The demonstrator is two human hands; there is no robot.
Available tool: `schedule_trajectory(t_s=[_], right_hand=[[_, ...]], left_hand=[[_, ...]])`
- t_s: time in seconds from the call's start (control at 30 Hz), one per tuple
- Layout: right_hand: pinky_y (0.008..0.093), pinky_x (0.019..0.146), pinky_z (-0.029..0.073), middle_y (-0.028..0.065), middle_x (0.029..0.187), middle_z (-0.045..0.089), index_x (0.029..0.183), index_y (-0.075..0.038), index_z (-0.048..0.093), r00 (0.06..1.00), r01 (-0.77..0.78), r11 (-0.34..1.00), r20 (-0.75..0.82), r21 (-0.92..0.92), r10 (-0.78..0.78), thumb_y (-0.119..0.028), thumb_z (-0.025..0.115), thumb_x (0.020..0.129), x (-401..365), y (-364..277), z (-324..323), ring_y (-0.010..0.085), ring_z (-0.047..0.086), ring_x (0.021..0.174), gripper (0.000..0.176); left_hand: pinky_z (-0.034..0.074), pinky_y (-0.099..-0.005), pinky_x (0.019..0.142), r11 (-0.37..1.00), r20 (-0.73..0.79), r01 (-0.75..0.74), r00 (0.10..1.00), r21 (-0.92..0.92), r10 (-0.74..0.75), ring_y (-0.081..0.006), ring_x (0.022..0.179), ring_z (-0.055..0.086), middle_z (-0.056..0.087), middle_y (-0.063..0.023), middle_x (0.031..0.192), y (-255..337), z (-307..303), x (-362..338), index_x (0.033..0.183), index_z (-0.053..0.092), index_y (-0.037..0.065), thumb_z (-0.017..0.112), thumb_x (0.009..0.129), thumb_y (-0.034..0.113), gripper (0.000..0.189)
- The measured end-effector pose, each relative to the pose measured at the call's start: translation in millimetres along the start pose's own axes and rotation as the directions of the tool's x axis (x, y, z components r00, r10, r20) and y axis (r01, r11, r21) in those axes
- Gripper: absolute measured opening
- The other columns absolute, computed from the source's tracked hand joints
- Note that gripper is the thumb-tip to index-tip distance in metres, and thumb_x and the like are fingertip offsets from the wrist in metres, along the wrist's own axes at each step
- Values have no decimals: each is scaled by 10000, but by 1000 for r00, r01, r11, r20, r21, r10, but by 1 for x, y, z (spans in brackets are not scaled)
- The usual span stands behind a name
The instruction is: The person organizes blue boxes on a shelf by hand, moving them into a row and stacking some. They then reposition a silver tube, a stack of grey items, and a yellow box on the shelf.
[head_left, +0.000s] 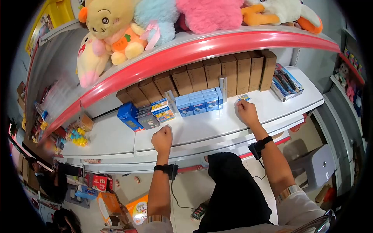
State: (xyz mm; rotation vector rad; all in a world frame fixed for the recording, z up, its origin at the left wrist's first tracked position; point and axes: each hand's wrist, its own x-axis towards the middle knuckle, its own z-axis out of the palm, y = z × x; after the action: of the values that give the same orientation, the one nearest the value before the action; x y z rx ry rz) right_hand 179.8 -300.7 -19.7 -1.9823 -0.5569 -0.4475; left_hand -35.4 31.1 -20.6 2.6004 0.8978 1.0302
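My left hand (162, 139) is closed in a fist above the front of the white shelf (194, 134); whatever is inside it, if anything, is hidden. Behind it stand a blue box (129, 116), dark grey boxes (147, 118) and a white, yellow and blue box (162, 110). My right hand (247, 112) is closed farther right, its curled fingers at the near edge of a small blue-and-yellow packet (243, 98). Between my hands, toward the back, sits a block of light-blue boxes (199, 104) with silvery upright pieces at both sides.
Brown cardboard boxes (196, 77) line the shelf's back. An open display box (286, 83) stands at right. Plush toys (210, 15) fill the red-edged upper shelf (194, 48). Below are a grey stool (316, 167), an orange carton (108, 207) and a person (54, 178) at lower left.
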Motion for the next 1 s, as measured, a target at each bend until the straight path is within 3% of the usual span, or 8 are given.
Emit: schedule_trajectory(t_s=[0.43,0.53,0.57,0.67,0.7,0.8,0.83,1.0], right_hand=[[384,672,551,208,796,705,915,-6,707,998,-56,997,24,50,55,-96,601,914,-4,-2,0,346,695,695,139],[380,676,550,206,801,707,920,-6,709,994,-98,991,47,93,94,-91,605,908,-1,4,0,345,695,702,135],[384,678,550,208,803,707,920,-6,708,995,-89,993,46,79,85,-95,605,909,-1,6,-1,349,697,710,137],[397,683,549,211,806,706,919,-7,705,998,-60,997,35,53,58,-107,606,913,2,12,4,360,699,730,142],[401,683,548,212,806,705,918,-7,705,997,-64,997,40,36,63,-113,607,914,1,11,3,364,699,734,144],[414,682,547,214,805,703,915,-5,701,997,-61,997,40,37,60,-134,610,918,1,8,2,370,695,731,157],[415,682,547,213,804,703,915,-5,701,998,-57,997,40,44,56,-135,611,918,3,10,2,370,696,730,158],[424,679,545,220,792,696,914,-3,700,999,-35,999,25,25,35,-139,607,919,1,5,2,378,690,719,165]], left_hand=[[512,-516,615,995,-38,9,999,-102,-13,-408,689,674,692,-154,728,-3,1,-2,864,628,93,584,981,337,275],[519,-487,628,973,-165,-75,985,-216,40,-369,696,670,689,-133,777,1,0,-7,931,631,97,609,965,257,165],[523,-456,743,965,-62,-32,998,-261,17,-351,885,662,674,-147,972,-3,0,-6,1035,607,66,668,911,193,189],[493,-494,864,955,-179,-271,952,-118,248,-427,1098,586,581,-226,1187,-15,-6,6,1072,569,59,720,834,156,298],[441,-496,969,958,-73,-280,958,-59,276,-431,1234,503,518,-235,1294,-25,-10,13,1203,541,34,786,767,147,513],[402,-518,1032,887,-167,-437,873,149,459,-404,1265,496,538,-208,1291,-17,-51,35,1333,501,36,836,716,158,712],[322,-533,1136,897,-65,-420,900,139,431,-384,1344,462,527,-191,1358,-20,-61,48,1447,432,38,888,656,181,924],[206,-528,1239,698,139,-481,861,530,489,-332,1424,424,506,-159,1464,-21,-82,92,1483,406,8,935,617,272,1049]])
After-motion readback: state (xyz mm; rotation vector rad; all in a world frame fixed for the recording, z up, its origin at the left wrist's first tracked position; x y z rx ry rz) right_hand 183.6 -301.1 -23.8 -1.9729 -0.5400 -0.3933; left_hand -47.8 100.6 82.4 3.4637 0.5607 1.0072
